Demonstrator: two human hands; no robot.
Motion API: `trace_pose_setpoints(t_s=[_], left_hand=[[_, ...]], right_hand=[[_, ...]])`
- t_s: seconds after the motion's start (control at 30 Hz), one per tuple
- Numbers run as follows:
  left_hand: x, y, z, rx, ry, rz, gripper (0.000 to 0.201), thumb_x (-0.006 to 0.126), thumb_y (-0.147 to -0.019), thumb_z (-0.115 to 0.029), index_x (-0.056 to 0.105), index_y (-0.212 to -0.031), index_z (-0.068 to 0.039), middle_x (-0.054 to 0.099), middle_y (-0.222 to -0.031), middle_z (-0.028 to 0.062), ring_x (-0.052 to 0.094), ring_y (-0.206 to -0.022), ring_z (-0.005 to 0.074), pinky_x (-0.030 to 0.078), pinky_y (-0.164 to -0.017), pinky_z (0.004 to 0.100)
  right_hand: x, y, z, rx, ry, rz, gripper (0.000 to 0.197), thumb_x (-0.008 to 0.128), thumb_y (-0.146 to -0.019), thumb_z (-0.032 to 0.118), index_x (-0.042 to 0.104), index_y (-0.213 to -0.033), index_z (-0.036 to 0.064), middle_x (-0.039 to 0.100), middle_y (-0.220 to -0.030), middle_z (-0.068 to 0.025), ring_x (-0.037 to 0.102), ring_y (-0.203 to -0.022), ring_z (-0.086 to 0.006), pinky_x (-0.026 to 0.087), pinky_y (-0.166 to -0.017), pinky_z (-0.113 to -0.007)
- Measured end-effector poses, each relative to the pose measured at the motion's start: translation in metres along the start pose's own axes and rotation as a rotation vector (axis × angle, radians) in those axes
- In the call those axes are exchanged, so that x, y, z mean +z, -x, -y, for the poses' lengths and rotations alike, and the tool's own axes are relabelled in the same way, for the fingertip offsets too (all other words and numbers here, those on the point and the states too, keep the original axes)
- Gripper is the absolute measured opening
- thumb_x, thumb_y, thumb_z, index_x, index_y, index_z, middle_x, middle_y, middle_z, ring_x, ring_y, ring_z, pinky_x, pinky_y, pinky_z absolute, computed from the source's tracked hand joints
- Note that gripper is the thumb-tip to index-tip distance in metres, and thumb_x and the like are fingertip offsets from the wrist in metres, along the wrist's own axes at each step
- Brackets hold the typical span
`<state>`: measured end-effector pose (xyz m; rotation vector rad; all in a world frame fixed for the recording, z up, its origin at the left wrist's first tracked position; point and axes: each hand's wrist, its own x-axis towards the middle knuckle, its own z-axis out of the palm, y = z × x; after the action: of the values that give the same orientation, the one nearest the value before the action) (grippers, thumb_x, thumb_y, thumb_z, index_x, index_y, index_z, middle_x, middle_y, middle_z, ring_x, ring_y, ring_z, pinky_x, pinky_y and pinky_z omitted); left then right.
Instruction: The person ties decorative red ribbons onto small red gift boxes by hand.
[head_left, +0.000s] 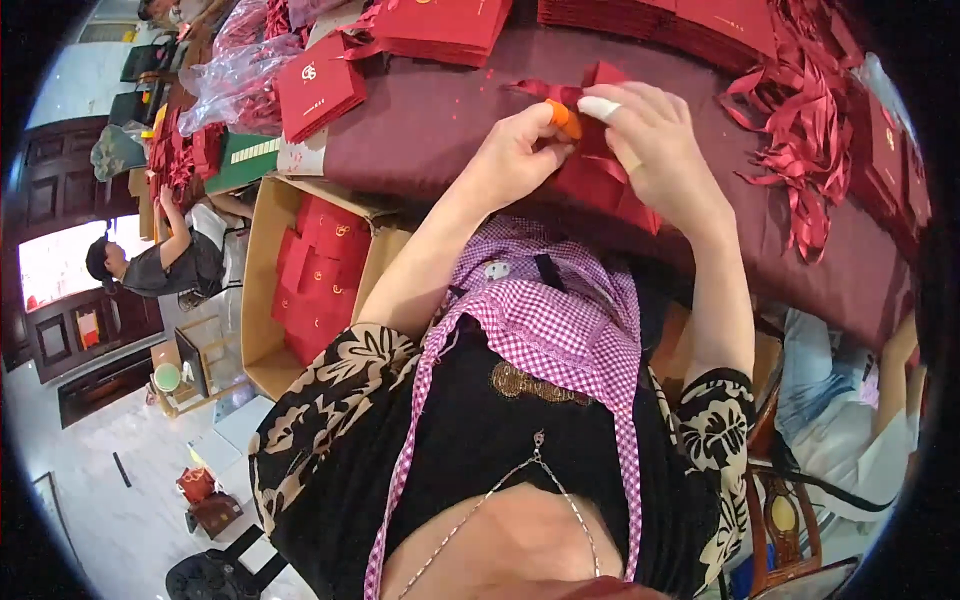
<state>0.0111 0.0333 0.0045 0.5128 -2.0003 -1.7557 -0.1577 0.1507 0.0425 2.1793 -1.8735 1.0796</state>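
A small red paper gift bag (588, 187) is at the table's near edge in front of me, partly hidden by my hands. A dark red ribbon (540, 88) lies at its far side. My left hand (515, 158), with an orange finger cover, is closed, its fingertips pinching at the bag's left side by the ribbon. Across from it, my right hand (655, 140) curls over the bag's right side. White covers wrap some of its fingers, and its fingertips press near the top of the bag. What exactly lies between the fingertips is hard to see.
Red bags (440, 30) are stacked along the far side of the cloth-covered table (400, 120). Loose ribbons (800, 150) drape at the right. Left of me stands an open cardboard box (262, 300) of red bags. One person (165, 260) works at far left, another (850, 420) sits at right.
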Motion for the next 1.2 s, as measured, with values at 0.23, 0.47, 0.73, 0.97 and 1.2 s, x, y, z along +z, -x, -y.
trace_pose_setpoints(t_s=[0.23, 0.47, 0.73, 0.97, 1.2], left_hand=[[0.000, 0.008, -0.001, -0.037, 0.304, -0.045, 0.023, 0.059, -0.081, 0.006, 0.057, -0.103, 0.000, 0.064, -0.091, 0.0040, 0.059, -0.087, 0.0089, 0.048, -0.078, 0.0246], [-0.007, 0.009, 0.004, -0.104, 0.478, 0.125, 0.028, 0.060, -0.080, 0.004, 0.056, -0.108, -0.001, 0.065, -0.091, 0.0053, 0.060, -0.082, 0.0105, 0.048, -0.076, 0.0242], [-0.070, -0.002, 0.033, -0.175, 0.717, -0.148, 0.028, 0.063, -0.079, 0.003, 0.058, -0.106, -0.002, 0.066, -0.086, 0.0117, 0.063, -0.075, 0.0195, 0.048, -0.067, 0.0261], [-0.060, -0.008, 0.029, -0.242, 0.762, -0.176, 0.019, 0.060, -0.079, 0.005, 0.063, -0.097, -0.001, 0.065, -0.086, 0.0104, 0.061, -0.074, 0.0182, 0.045, -0.065, 0.0250], [-0.058, -0.007, 0.023, -0.229, 0.550, -0.305, 0.018, 0.060, -0.079, 0.006, 0.063, -0.097, 0.001, 0.065, -0.083, 0.0092, 0.060, -0.072, 0.0153, 0.045, -0.063, 0.0254]], right_hand=[[-0.005, -0.012, 0.001, -0.128, 0.073, 0.163, 0.018, 0.065, -0.079, 0.010, 0.062, -0.096, 0.0089, 0.059, -0.094, -0.0048, 0.053, -0.108, -0.0253, 0.032, -0.106, -0.046], [-0.005, -0.003, -0.006, -0.030, -0.205, 0.344, 0.008, 0.064, -0.081, 0.012, 0.061, -0.086, 0.0070, 0.056, -0.083, -0.0049, 0.055, -0.094, -0.0242, 0.032, -0.105, -0.046], [-0.027, 0.017, 0.004, 0.028, -0.334, 0.314, 0.010, 0.063, -0.082, 0.012, 0.058, -0.081, 0.0035, 0.058, -0.084, -0.0065, 0.057, -0.099, -0.0236, 0.026, -0.111, -0.049], [-0.019, 0.025, -0.005, 0.077, -0.453, 0.204, 0.011, 0.060, -0.087, 0.012, 0.055, -0.084, 0.0022, 0.057, -0.090, -0.0078, 0.055, -0.098, -0.0260, 0.033, -0.104, -0.044], [-0.016, 0.027, -0.012, 0.217, -0.665, 0.198, 0.013, 0.053, -0.090, 0.011, 0.055, -0.089, -0.0018, 0.058, -0.102, -0.0112, 0.054, -0.106, -0.0261, 0.041, -0.092, -0.035]])
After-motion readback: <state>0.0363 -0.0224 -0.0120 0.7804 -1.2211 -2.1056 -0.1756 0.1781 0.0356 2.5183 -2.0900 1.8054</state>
